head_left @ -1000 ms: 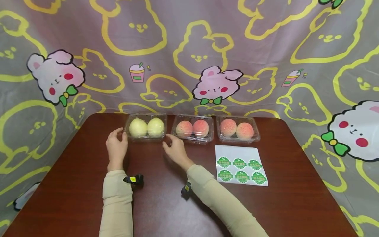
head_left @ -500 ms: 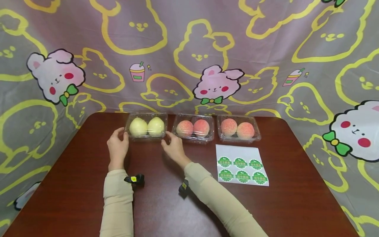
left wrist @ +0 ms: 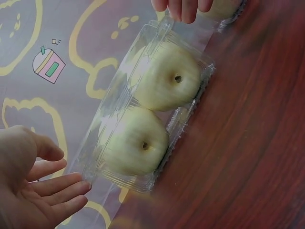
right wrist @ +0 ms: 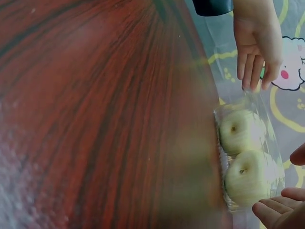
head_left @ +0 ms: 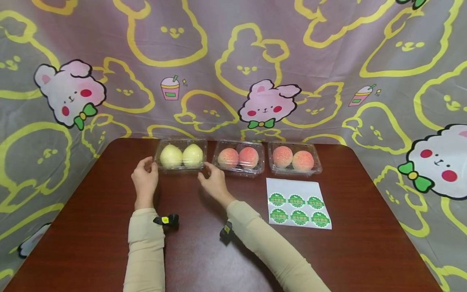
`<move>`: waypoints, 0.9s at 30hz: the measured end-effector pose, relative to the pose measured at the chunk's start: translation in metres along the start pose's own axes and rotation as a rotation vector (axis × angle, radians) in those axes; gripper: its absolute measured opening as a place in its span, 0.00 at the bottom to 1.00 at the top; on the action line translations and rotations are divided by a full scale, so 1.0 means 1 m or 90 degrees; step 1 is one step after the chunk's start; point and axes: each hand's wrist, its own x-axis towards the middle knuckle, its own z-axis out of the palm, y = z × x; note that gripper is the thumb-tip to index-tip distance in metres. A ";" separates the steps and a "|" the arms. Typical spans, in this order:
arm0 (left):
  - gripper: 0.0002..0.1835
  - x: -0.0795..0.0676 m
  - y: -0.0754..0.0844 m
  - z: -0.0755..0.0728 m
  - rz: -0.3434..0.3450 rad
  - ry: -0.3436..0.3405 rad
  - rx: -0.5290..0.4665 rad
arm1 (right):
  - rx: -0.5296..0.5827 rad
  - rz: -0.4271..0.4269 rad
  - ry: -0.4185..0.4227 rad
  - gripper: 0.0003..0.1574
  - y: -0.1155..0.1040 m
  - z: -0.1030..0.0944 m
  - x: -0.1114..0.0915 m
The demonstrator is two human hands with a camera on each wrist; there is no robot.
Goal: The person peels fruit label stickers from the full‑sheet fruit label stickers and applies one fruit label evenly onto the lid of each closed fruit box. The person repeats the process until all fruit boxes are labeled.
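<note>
A clear plastic clamshell box (head_left: 181, 169) holding two pale yellow-green pears (head_left: 170, 156) stands at the table's back left. At its left end my left hand (head_left: 144, 182) touches the plastic with nearly straight fingertips. My right hand (head_left: 216, 184) is at the opposite end, its fingertips against the box's right front corner. In the left wrist view the lid of the clamshell box (left wrist: 116, 95) appears closed over the pears (left wrist: 167, 76). From the right wrist, both hands show at the two ends of the box, with the left hand (right wrist: 257, 40) at the top.
Two more clear boxes stand to the right in the same row, a middle box (head_left: 238, 171) and a right box (head_left: 295, 170), each with two pinkish peaches. A white sheet (head_left: 292, 185) with several round green stickers lies in front of them. A patterned curtain (head_left: 204, 48) hangs behind the brown table (head_left: 197, 251).
My right hand and forearm have shifted slightly left and closer to the box's corner. My left hand has barely moved, and the boxes and sticker sheet stay in place.
</note>
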 end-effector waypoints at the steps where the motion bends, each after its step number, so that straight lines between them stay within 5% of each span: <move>1: 0.17 0.000 0.000 0.000 -0.001 0.000 0.000 | 0.008 0.000 0.001 0.26 0.000 0.000 0.000; 19: 0.17 -0.002 0.010 -0.019 -0.040 -0.027 0.074 | 0.064 0.037 0.002 0.23 -0.010 -0.003 -0.015; 27: 0.16 -0.001 0.000 -0.020 -0.033 -0.019 0.081 | 0.127 0.073 0.084 0.19 -0.003 0.003 -0.009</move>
